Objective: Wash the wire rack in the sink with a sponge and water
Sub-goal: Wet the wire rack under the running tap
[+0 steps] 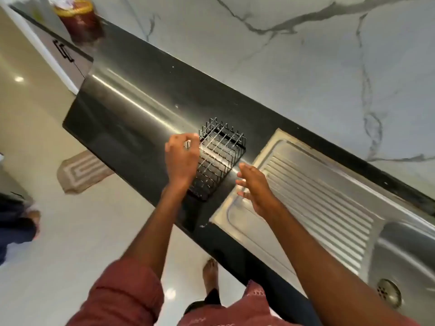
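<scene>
I see the black wire rack point(217, 158) standing on the dark counter point(131, 107) beside the steel drainboard point(317, 191), my left hand point(181, 158) curled over its near-left edge, my right hand point(255, 189) hovering just right of it, fingers loosely spread, holding nothing.

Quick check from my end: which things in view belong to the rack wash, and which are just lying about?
For the job:
- wire rack, on the black counter, not yet in the sink
- sink with drainboard
- left hand at the rack
- right hand, open above the drainboard
No sponge in view.

Lying about:
- dark red jar at the counter's far end
- floor mat
</scene>
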`<state>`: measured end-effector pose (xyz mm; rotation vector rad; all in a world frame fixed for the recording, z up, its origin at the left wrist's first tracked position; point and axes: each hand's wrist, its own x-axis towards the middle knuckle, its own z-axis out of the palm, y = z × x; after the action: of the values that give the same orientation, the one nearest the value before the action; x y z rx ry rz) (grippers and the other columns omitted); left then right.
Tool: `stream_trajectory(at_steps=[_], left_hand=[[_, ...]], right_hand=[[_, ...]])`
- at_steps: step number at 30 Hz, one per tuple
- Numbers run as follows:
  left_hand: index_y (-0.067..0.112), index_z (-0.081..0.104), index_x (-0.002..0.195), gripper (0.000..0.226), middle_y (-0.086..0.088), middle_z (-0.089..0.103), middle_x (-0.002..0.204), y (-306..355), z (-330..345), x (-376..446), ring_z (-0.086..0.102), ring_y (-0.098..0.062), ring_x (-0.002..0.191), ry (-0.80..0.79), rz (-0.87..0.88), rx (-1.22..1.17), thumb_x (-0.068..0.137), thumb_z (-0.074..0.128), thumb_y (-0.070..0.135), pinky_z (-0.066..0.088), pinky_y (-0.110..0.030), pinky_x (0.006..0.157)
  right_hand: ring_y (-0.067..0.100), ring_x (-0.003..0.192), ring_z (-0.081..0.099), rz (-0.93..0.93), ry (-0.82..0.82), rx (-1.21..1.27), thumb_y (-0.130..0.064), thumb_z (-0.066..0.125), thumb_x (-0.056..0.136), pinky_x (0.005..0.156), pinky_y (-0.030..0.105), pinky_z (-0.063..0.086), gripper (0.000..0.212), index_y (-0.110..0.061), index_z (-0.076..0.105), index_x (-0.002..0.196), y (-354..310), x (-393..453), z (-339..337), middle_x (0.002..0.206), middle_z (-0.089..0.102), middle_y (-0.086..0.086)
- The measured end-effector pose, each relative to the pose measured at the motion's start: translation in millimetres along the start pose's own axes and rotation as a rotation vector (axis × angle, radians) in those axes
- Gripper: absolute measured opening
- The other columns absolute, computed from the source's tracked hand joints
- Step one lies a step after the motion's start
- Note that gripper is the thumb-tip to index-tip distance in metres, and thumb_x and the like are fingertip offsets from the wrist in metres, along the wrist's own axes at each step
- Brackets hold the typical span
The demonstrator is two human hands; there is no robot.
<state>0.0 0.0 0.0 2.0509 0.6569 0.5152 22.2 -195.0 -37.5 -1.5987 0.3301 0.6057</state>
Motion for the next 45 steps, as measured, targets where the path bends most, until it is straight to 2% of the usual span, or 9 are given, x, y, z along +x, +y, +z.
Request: stream_trajectory(at_steps=[3, 9, 13, 17, 23, 30, 34, 40, 45], left_hand=[[0.016, 0.070, 0.092, 0.064, -0.008, 0.069, 0.104, -19, -18, 51, 0.063, -0.032, 0.108, -0.237, -0.153, 0.123, 0.102, 0.034, 0.068, 0.049, -0.044, 0.094], [0.026, 0.064, 0.139, 0.085, -0.012, 0.053, 0.148, -31, -20, 84, 0.046, -0.034, 0.137, -0.702, -0.427, 0.013, 0.097, 0.013, 0.079, 0.028, -0.057, 0.117], [0.040, 0.077, 0.110, 0.081, -0.007, 0.061, 0.139, -39, -12, 87, 0.052, -0.032, 0.130, -0.731, -0.455, -0.054, 0.078, 0.030, 0.097, 0.029, -0.062, 0.118], [0.031, 0.077, 0.103, 0.070, 0.000, 0.065, 0.120, -15, -5, 75, 0.051, -0.023, 0.103, -0.710, -0.414, -0.073, 0.092, 0.032, 0.083, 0.037, -0.047, 0.100], [0.017, 0.072, 0.125, 0.068, -0.004, 0.053, 0.153, 39, 11, 35, 0.043, -0.022, 0.142, -0.711, -0.249, -0.080, 0.100, 0.038, 0.070, 0.032, -0.042, 0.103], [0.025, 0.079, 0.103, 0.043, 0.012, 0.072, 0.114, 128, 67, -64, 0.061, 0.013, 0.103, -0.748, -0.003, -0.169, 0.101, 0.051, 0.058, 0.043, -0.021, 0.096], [0.044, 0.079, 0.104, 0.052, 0.010, 0.057, 0.123, 173, 118, -156, 0.058, 0.002, 0.115, -0.857, 0.287, -0.084, 0.086, 0.048, 0.083, 0.043, -0.015, 0.095], [0.032, 0.071, 0.114, 0.046, 0.007, 0.048, 0.124, 222, 185, -304, 0.061, -0.001, 0.111, -0.813, 0.695, -0.034, 0.096, 0.048, 0.067, 0.054, -0.016, 0.076], [0.025, 0.066, 0.126, 0.032, 0.000, 0.071, 0.125, 249, 242, -377, 0.077, -0.023, 0.087, -0.949, 0.128, -0.303, 0.105, 0.054, 0.046, 0.058, -0.029, 0.063]], right_hand=[[0.023, 0.117, 0.058, 0.107, -0.007, 0.051, -0.057, 0.053, 0.099, 0.090, 0.042, 0.053, 0.041, -0.028, 0.055, 0.128, -12, 19, 18, 0.131, 0.057, 0.004], [0.024, 0.116, 0.058, 0.184, -0.018, 0.152, -0.057, 0.050, 0.100, 0.090, 0.043, 0.053, 0.051, -0.025, 0.047, 0.140, -21, 41, 36, 0.132, 0.056, 0.007], [0.022, 0.116, 0.056, 0.152, -0.018, 0.168, -0.053, 0.048, 0.102, 0.093, 0.044, 0.051, 0.039, -0.036, 0.047, 0.137, -17, 44, 39, 0.134, 0.054, -0.001], [0.023, 0.123, 0.051, 0.118, -0.015, 0.221, -0.054, 0.048, 0.102, 0.089, 0.042, 0.049, 0.050, -0.038, 0.038, 0.149, -11, 45, 32, 0.136, 0.057, -0.006], [0.032, 0.126, 0.051, 0.087, 0.018, 0.372, -0.054, 0.054, 0.099, 0.084, 0.041, 0.053, 0.047, -0.032, 0.050, 0.141, -9, 28, -7, 0.136, 0.060, -0.002], [0.029, 0.120, 0.057, 0.010, 0.106, 0.533, -0.056, 0.054, 0.098, 0.094, 0.048, 0.049, 0.042, -0.028, 0.059, 0.129, -6, -44, -154, 0.124, 0.070, 0.002], [0.033, 0.116, 0.062, -0.004, 0.150, 0.664, -0.062, 0.058, 0.091, 0.089, 0.048, 0.047, 0.047, -0.027, 0.066, 0.122, 28, -111, -274, 0.116, 0.073, 0.005], [0.037, 0.116, 0.065, -0.031, 0.213, 0.841, -0.068, 0.054, 0.091, 0.098, 0.058, 0.049, 0.057, -0.028, 0.064, 0.130, 108, -197, -413, 0.125, 0.071, 0.008], [0.041, 0.117, 0.066, 0.049, 0.237, 0.911, -0.069, 0.051, 0.090, 0.104, 0.067, 0.042, 0.065, -0.022, 0.061, 0.133, 174, -242, -485, 0.127, 0.070, 0.011]])
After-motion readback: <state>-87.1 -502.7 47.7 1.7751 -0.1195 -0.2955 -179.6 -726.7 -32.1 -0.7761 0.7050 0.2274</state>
